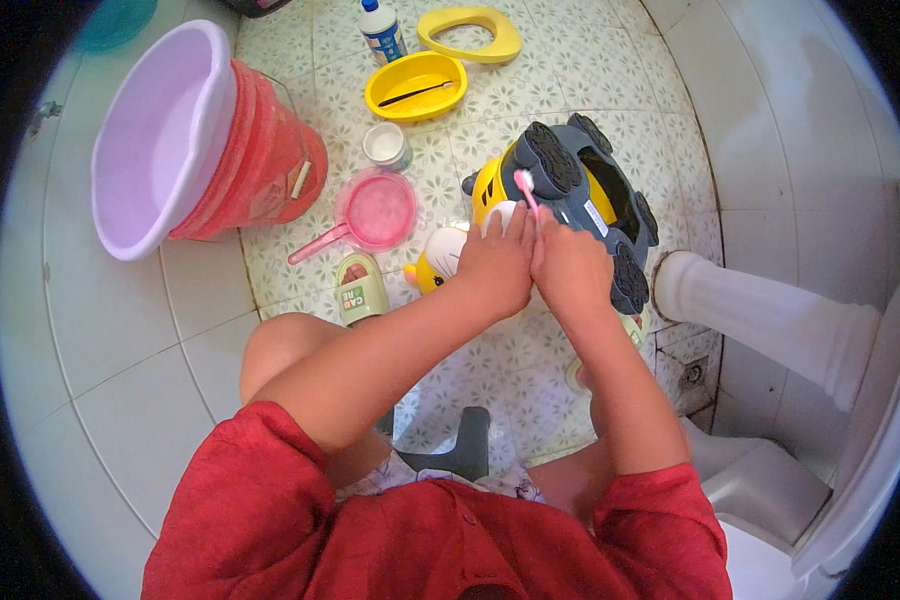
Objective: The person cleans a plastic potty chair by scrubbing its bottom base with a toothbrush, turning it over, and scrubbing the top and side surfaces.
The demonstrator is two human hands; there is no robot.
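fingers of your right hand (574, 262) are gripping a slim pink white-bristled toothbrush (527, 188), while your left hand (500, 266) is lying open, fingers spread, against a tiger-like yellow, white and dark-grey plastic potty (570, 207). it is lying tipped on the patterned tile floor (540, 90), underside showing. you are seemingly scrubbing near a black treaded foot (553, 160); the next move is probably calling for bracing and short strokes. both forearms (395, 345) are slanting forward and inward, hands sitting side by side.

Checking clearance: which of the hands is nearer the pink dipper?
Left. The left hand is right of the dipper, apart; the right hand, gripping a toothbrush, is farther right.
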